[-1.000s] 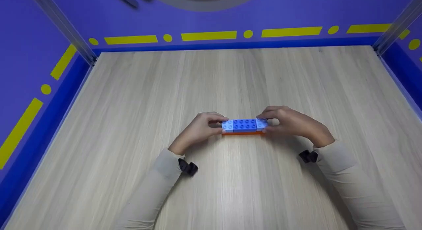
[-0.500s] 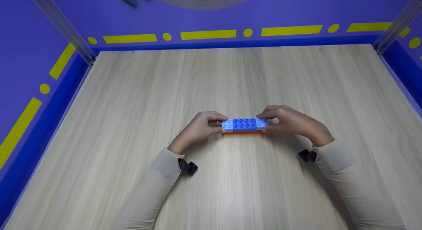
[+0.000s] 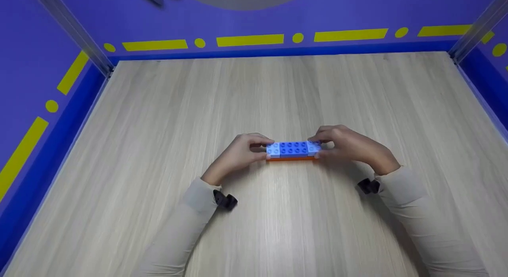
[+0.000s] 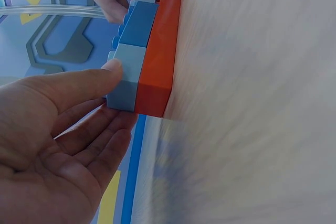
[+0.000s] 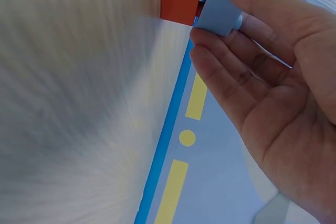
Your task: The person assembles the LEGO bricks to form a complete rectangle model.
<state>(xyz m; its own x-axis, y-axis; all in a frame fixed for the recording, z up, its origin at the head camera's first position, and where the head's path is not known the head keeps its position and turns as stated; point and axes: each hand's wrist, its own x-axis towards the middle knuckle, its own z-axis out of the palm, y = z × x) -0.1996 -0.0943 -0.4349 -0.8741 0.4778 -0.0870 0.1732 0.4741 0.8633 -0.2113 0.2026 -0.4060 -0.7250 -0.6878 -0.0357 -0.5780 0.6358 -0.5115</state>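
A long orange toy building brick (image 3: 291, 159) lies on the table with a row of bricks on top: a light blue one (image 3: 273, 150) at the left, a darker blue one (image 3: 293, 149) in the middle, another light blue one (image 5: 220, 9) at the right. My left hand (image 3: 242, 152) pinches the left light blue brick between thumb and fingers. At the opposite end, my right hand (image 3: 349, 148) pinches the right light blue brick. The right wrist view shows a narrow gap with orange studs under that brick, whereas the left one sits flush on the orange brick.
The pale wood-look table (image 3: 254, 94) reaches to a blue-purple back wall (image 3: 246, 23) with yellow markings. A similar side wall (image 3: 31, 90) stands at the left, another at the right. Black wrist cameras (image 3: 225, 200) sit on both sleeves.
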